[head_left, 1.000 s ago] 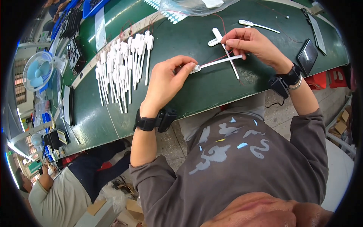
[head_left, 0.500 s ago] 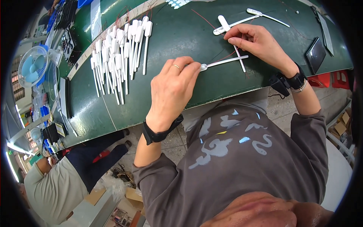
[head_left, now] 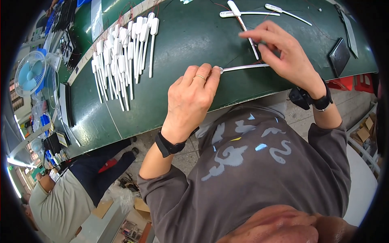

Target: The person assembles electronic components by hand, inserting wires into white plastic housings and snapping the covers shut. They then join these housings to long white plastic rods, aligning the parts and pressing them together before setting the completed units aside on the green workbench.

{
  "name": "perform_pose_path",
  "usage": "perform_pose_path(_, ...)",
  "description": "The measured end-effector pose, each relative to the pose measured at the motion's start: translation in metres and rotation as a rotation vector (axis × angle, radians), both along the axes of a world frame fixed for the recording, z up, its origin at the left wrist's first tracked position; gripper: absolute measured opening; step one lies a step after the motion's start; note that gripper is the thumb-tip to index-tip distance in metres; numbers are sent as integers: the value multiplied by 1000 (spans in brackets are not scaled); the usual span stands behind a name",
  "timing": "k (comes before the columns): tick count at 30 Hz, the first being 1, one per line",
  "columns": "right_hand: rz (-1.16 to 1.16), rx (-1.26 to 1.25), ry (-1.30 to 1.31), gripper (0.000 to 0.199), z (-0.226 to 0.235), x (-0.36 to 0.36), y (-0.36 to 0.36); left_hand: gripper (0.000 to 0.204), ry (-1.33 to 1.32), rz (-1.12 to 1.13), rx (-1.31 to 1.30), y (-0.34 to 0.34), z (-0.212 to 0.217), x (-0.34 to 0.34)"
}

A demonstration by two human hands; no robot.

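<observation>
The left hand (head_left: 188, 95) has its fingertips closed over the rounded head of a white paddle-headed wand (head_left: 245, 67), which lies near the table's (head_left: 174, 44) front edge with its slim stem pointing right. The right hand (head_left: 281, 52) is held open, thumb and forefinger apart, by the stem's far end; whether its curled fingers touch any wire cannot be told. A light pinch on the head should serve best, steadying the wand without bending its thin stem. A fine red wire (head_left: 257, 62) seems to run along the stem, so the right fingers would do well to meet it gently and avoid tugging. The two crossed wands just beyond, one upright (head_left: 244, 28) and one level (head_left: 260, 13), call for care, since trailing wires could snag.
</observation>
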State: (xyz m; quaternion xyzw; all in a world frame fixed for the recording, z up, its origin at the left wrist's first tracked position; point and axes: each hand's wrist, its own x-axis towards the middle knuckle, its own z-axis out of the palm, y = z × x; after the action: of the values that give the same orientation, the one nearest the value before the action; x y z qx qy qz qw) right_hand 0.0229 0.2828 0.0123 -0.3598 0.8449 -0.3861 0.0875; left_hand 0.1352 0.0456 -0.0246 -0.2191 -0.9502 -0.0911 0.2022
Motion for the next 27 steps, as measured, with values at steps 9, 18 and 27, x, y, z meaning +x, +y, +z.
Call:
perform_pose_path(9,52,-101,-720,20,15,3,-7,22,-52,44,179,0,0,-1)
perform_pose_path(18,127,168,-336,21,13,9,-7,20,-62,61,212,1,-1,0)
perform_pose_path(27,190,363,-33,16,12,9,-8,25,-28,30,190,0,-4,0)
